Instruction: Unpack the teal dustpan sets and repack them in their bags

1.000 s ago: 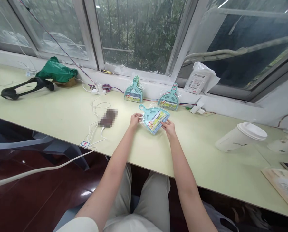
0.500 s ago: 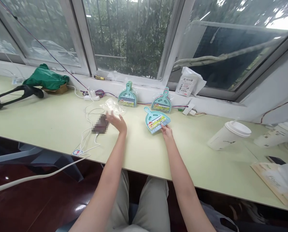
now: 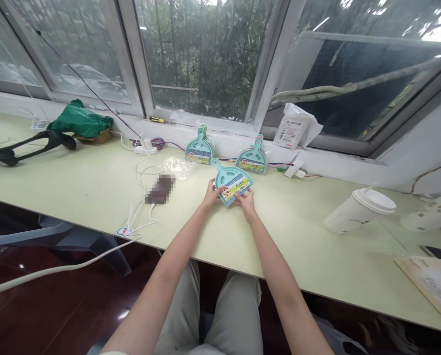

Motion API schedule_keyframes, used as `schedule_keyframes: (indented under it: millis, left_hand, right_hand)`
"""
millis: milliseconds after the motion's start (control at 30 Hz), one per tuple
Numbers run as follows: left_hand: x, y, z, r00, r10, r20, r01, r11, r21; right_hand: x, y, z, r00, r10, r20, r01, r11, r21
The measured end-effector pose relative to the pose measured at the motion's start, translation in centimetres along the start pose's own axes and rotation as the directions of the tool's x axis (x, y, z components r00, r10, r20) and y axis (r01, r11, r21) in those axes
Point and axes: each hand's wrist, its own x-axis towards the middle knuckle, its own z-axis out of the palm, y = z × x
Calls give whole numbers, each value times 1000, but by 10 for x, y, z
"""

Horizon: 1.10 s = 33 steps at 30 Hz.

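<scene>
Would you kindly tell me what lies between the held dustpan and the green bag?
In the head view, crumpled clear plastic, then a white power strip and coiled cable, lie between the dustpan and bag.

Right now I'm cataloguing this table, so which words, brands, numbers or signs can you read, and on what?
"Face", as best I can tell: packet, right edge.
Held dustpan set: label characters too blurred.
Left dustpan stack, right dustpan stack: labels too small.
White package on the sill: print too small.
Near cup, far cup: marks unreadable.
Blue-edged sticker: red mark, unclear.
</scene>
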Motion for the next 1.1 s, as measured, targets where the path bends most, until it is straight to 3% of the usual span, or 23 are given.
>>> schedule_keyframes:
  millis: [100, 167, 233, 267, 333, 400, 433, 500, 567, 633, 667, 733, 833, 933, 1033, 1100]
  left_hand:
    - [5, -1, -1, 999, -3, -52, 3, 1000, -8]
    - [10, -3, -6, 986, 15, -164, -13, 1000, 11]
    - [15, -4, -14, 949, 64, -308, -53, 998, 46]
    - [17, -4, -18, 928, 80, -364, -65, 996, 54]
    - [18, -4, -26, 900, 64, -431, -58, 998, 28]
    - [17, -5, -29, 892, -3, -452, -19, 999, -44]
    - [17, -5, -29, 895, -32, -446, -3, 997, -79]
    - [16, -6, -25, 908, -55, -414, 8, 993, -115]
    - [15, -7, -18, 931, -17, -365, -14, 997, -82]
    - [13, -7, -9, 957, 72, -282, -74, 997, 2]
    - [10, -7, -5, 968, 123, -219, -115, 992, 49]
    - [2, -5, 4, 975, 210, -75, -199, 970, 139]
    - [-13, 1, 14, 963, 259, 79, -271, 920, 283]
    - [-24, 9, 19, 958, 264, 108, -286, 884, 371]
    - [-28, 16, 18, 961, 269, 61, -272, 889, 369]
    - [-27, 18, 17, 976, 213, 44, -215, 913, 348]
  right_hand:
    - [7, 3, -5, 999, 34, -40, -34, 999, -17]
    - [14, 0, -16, 997, 59, -47, -61, 996, -57]
    - [21, -5, -33, 991, 43, -127, -48, 998, -34]
    - [24, -8, -43, 977, 12, -213, -11, 1000, 9]
    - [29, -13, -63, 904, -57, -423, 107, 990, 95]
    - [32, -16, -75, 845, -117, -522, 196, 976, 99]
    - [32, -18, -77, 849, -145, -508, 215, 973, 83]
    - [28, -19, -69, 903, -169, -394, 206, 977, 54]
    - [18, -19, -50, 947, -152, -285, 163, 987, 15]
    - [3, -19, -26, 954, -185, -234, 154, 977, -146]
    - [-5, -18, -14, 942, -264, -209, 194, 933, -304]
    - [-20, -18, 3, 893, -442, -80, 312, 738, -599]
    - [-34, -19, 15, 810, -582, 72, 404, 464, -788]
    - [-36, -20, 14, 786, -614, 71, 376, 384, -843]
    - [-31, -20, 9, 799, -593, 95, 353, 336, -873]
    - [-28, -20, 6, 813, -571, 115, 355, 329, -875]
